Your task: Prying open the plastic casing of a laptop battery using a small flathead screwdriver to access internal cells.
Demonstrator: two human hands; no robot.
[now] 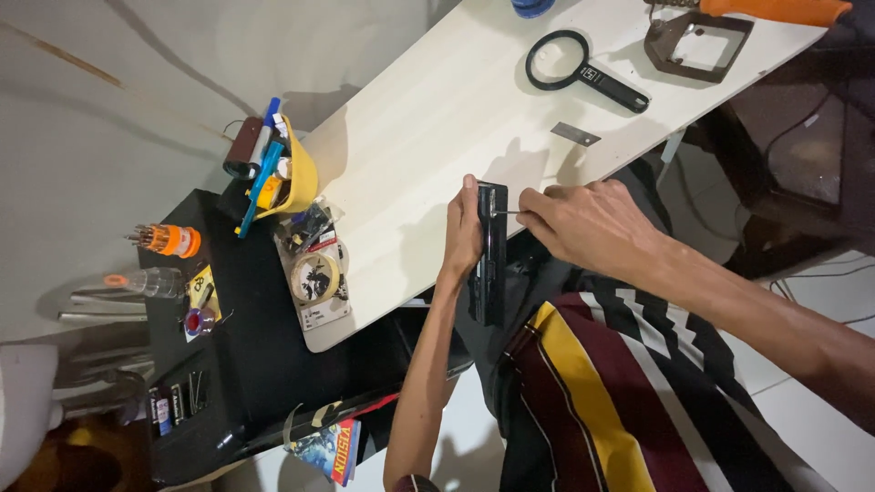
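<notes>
The left hand (463, 232) wraps its fingers around a long black bar-shaped part (490, 255), gripping it near its upper end; the bar stands on its narrow side, running from 12 to 6 o'clock across the near edge of the pale wooden table (437, 118) and overhanging that edge toward the person's lap. The right hand (583, 223), at 3 o'clock of the bar, has its fingers pinched closed on a thin metal tool (509, 212) whose tip touches the bar's upper end. What kind of tool it is cannot be told.

At 12 to 1 o'clock of the hands the tabletop lies open up to a small grey metal plate (575, 134), then a black magnifying glass (581, 70) well apart, and a brown metal stand (697, 38) at the far edge with an orange handle (775, 9) above it. At 9 o'clock, past a bare strip of table, a clear packet with a round tape roll (314, 278) lies at the table's left edge, and a yellow holder of pens and tools (278, 169) sits at its corner. Beyond that edge a black lower surface (246, 346) carries an orange screwdriver-bit set (166, 240) and small parts. At 5 o'clock the striped shirt (620, 401) crowds the space beneath the right forearm.
</notes>
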